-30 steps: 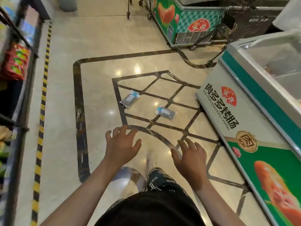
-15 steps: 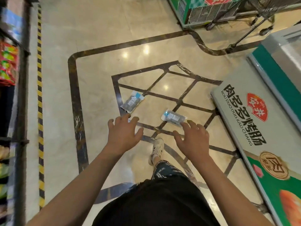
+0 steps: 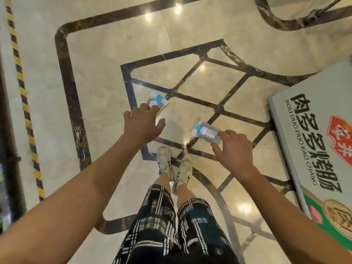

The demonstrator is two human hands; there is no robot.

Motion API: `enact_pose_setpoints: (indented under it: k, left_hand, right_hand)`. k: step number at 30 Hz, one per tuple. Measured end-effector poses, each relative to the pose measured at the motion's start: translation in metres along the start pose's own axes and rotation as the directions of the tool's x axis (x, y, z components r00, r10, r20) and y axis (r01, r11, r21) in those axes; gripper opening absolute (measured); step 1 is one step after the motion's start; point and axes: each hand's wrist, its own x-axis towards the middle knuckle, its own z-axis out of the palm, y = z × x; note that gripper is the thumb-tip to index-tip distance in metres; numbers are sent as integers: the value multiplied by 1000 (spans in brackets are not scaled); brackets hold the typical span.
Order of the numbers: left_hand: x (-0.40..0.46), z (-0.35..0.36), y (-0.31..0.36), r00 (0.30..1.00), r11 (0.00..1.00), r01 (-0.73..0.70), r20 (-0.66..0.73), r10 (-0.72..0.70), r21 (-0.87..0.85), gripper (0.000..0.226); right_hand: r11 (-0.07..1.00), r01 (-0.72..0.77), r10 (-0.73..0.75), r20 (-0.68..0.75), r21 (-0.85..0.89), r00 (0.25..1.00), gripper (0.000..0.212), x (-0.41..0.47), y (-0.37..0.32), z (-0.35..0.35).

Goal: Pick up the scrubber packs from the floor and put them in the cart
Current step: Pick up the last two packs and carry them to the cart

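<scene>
Head view looks straight down the person's body to a glossy cream floor [image 3: 106, 77] laid with dark stone lines. Nearest are the checked black-and-white shorts [image 3: 171, 229], then bare shins and two pale trainers [image 3: 174, 165] standing close together where the dark lines cross. Both bare arms stretch forward and down. The right hand [image 3: 235, 150] is spread, its fingertips [image 3: 222, 133] reaching the near end of a scrubber pack [image 3: 204, 132], a clear packet with a blue strip and a grey pad inside, which lies flat on the floor just ahead of the right foot; the fingers are splayed wide and not closed round it, and whether they actually touch the plastic I cannot tell. The left hand [image 3: 142, 122] is also open, thumb held out to the side, and it covers the near part of a second scrubber pack [image 3: 157, 99], which lies a little farther off on the floor beside a dark line; only its blue-and-white far end shows past the fingers, so contact there is unclear too. Along the right edge stands the white and green side of a freezer chest [image 3: 312, 130] printed with large Chinese characters and a red badge. Down the left edge runs a strip of yellow and black tape [image 3: 22, 86], with a dark shelf base [image 3: 8, 149] beside it.
</scene>
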Motion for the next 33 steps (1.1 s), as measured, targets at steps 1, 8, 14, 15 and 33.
enact_pose_setpoints:
  k: [1, 8, 14, 15, 33]
  left_hand:
    - [27, 20, -4, 1000, 1000, 3, 28, -4, 15, 57]
    - [214, 231, -49, 980, 998, 31, 194, -40, 53, 59]
    - [351, 400, -105, 955, 987, 161, 254, -153, -11, 59]
    - [371, 420, -117, 949, 982, 185, 264, -172, -24, 54]
    - [343, 463, -145, 864, 407, 503, 433, -257, -762, 48]
  right_hand:
    - [1000, -1, 1, 16, -3, 1000, 46, 23, 3, 18]
    - [996, -90, 85, 190, 21, 978, 47, 189, 47, 225]
    - [977, -211, 193, 312, 24, 930, 56, 319, 94, 412]
    - [976, -218, 203, 311, 14, 928, 59, 338, 103, 433]
    - [808, -427, 225, 456, 407, 861, 55, 328, 84, 463]
